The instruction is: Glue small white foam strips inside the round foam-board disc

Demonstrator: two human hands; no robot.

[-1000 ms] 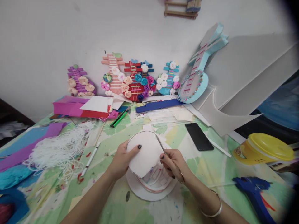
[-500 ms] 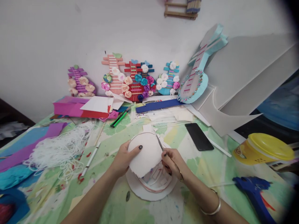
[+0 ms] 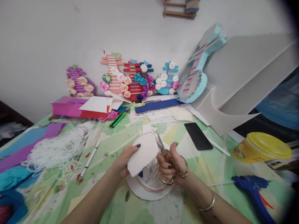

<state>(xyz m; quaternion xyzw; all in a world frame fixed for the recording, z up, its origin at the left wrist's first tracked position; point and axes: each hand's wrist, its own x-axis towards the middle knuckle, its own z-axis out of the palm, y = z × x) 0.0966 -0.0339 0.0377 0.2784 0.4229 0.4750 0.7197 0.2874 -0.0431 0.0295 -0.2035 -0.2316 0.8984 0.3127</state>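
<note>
A white rounded piece of card [image 3: 143, 157] is pinched in my left hand [image 3: 126, 158], thumb on top and fingers underneath. My right hand [image 3: 174, 165] holds a pair of scissors [image 3: 164, 151] with gold-coloured handles; its blades are parted and point up beside the card's right edge. Below the card, on the table, lies a white round board [image 3: 149, 195] with white and pinkish strips and scraps [image 3: 151, 182] on it. The card and my hands cover part of that board.
A black phone [image 3: 198, 136], a yellow lidded tub [image 3: 261, 147] and a blue glue gun [image 3: 253, 194] lie to the right. To the left are white cord [image 3: 60, 149] and a marker [image 3: 90, 159]. A green cutter [image 3: 120, 118] lies behind. Decorated paper instruments [image 3: 135, 81] lean on the wall.
The scissors have opened and my right thumb has lifted away from the fingers. The card has tilted in my left hand, its right side raised.
</note>
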